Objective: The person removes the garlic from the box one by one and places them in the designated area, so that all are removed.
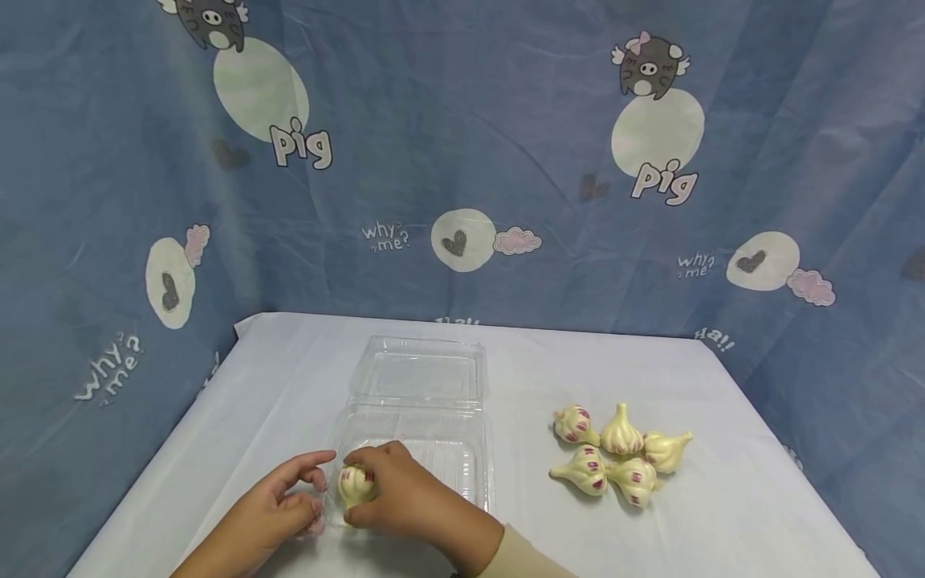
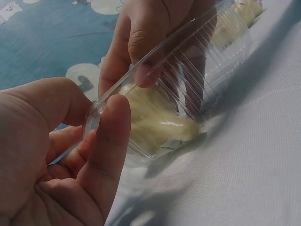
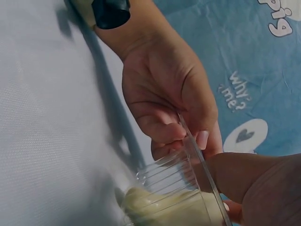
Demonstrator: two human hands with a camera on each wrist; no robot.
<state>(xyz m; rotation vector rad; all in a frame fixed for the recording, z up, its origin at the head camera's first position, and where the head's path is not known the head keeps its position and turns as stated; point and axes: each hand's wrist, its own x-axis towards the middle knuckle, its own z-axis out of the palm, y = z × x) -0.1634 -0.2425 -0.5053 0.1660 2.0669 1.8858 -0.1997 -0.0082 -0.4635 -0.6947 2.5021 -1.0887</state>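
Note:
A clear plastic clamshell box (image 1: 477, 474) lies with its lid (image 1: 422, 377) folded back, away from me. My left hand (image 1: 275, 502) is at its left side, and in the left wrist view the thumb and fingers (image 2: 115, 127) pinch the box rim. My right hand (image 1: 405, 490) reaches into the left part of the box and grips a garlic bulb (image 1: 356, 486) between thumb and fingers. Through the ribbed clear wall the pale bulb (image 2: 162, 122) shows low in the box, its neck near the bottom. My right palm is hidden in the head view.
Several garlic bulbs (image 1: 621, 431) with purple patches lie clustered on the white tablecloth (image 1: 578, 369), right of the box. Behind the table hangs a blue curtain (image 1: 506, 160) printed with pigs and words. A black device (image 3: 110, 13) sits on my left wrist.

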